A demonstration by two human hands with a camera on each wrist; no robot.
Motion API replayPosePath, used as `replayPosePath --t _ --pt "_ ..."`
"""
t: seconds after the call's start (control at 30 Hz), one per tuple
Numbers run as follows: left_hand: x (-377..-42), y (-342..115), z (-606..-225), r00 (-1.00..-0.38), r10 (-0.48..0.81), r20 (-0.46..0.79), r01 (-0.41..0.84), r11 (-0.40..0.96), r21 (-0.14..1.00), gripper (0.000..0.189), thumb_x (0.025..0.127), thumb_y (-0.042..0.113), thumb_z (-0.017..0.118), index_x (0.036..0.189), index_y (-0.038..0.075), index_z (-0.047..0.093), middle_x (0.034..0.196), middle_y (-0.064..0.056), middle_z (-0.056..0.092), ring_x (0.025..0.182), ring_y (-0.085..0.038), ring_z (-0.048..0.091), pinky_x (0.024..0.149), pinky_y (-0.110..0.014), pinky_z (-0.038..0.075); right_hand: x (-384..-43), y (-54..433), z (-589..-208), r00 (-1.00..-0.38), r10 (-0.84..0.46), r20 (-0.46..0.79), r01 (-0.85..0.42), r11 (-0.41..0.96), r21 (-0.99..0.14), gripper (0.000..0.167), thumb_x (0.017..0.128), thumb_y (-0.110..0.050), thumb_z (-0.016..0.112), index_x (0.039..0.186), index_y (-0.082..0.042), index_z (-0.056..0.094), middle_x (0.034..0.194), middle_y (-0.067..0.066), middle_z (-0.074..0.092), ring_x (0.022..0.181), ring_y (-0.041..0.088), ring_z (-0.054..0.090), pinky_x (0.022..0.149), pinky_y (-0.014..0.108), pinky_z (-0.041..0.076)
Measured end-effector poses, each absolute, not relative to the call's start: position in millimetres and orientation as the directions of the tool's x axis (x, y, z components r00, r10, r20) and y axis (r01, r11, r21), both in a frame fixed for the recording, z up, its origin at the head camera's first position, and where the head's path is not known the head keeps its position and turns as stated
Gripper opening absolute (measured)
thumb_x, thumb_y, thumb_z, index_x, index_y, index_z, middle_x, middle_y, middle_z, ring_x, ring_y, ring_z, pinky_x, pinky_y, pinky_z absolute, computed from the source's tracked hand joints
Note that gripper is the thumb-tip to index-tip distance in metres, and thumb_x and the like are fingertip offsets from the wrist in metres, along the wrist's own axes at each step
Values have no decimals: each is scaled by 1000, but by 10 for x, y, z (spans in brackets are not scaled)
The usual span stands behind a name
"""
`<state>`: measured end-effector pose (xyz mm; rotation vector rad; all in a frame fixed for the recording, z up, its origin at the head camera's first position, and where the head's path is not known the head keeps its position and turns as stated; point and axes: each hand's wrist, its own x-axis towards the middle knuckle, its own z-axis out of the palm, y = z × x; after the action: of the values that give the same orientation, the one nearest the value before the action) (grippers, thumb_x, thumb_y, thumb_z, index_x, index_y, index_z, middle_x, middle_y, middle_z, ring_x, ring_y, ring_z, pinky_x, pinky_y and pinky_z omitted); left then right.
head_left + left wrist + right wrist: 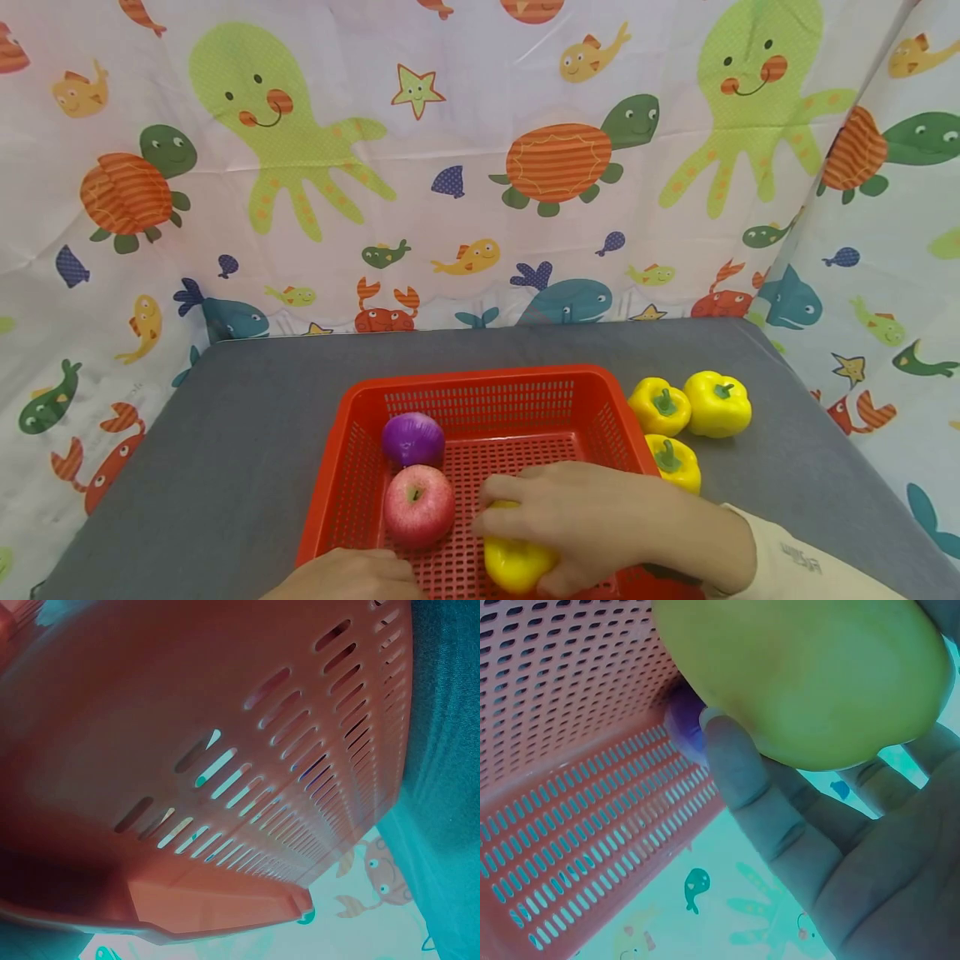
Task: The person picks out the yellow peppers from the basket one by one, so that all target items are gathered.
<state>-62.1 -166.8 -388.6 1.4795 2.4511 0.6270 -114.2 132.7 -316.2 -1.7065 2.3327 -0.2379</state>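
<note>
My right hand (577,517) reaches over the red plastic basket (480,379) and grips a yellow bell pepper (517,562) with fingers and thumb. In the right wrist view, the fingers (739,765) curve around the pepper (810,682), above the basket floor. My left hand (352,575) is partly cut off at the bottom edge and holds the basket's near left rim. A red apple (419,506) and a purple onion (413,439) lie along the basket's left side. The left wrist view is mostly filled by the basket's slotted outer wall (187,697).
Outside the basket's right side, three more yellow bell peppers (718,405) stand close together on the grey table (225,450). Behind and beside the table hangs a white curtain (465,125) printed with sea animals.
</note>
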Motion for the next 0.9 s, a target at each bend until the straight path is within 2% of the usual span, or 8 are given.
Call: replayPosePath --t 0.3,0.9 --pt "-623 -1659 -3869 -467 884 22 782 402 477 24 99 55 52 103 37 68 91 32 54 82 11 49 72 -9 41 -1131 1418 -3085 -333 -940 -67 -883 336 -328 59 86 -34 76 140 -29 52 129 -11 50 94 2 52 80 18 47" --pt "-635 -1671 -3889 -460 886 58 794 382 473 23 100 50 53 101 34 69 91 30 55 82 12 48 74 -10 41 -1078 1643 -2916 -465 -880 -92 -800 463 -381 59 87 -37 74 141 -38 50 133 -15 48 106 5 53 87 29 52"
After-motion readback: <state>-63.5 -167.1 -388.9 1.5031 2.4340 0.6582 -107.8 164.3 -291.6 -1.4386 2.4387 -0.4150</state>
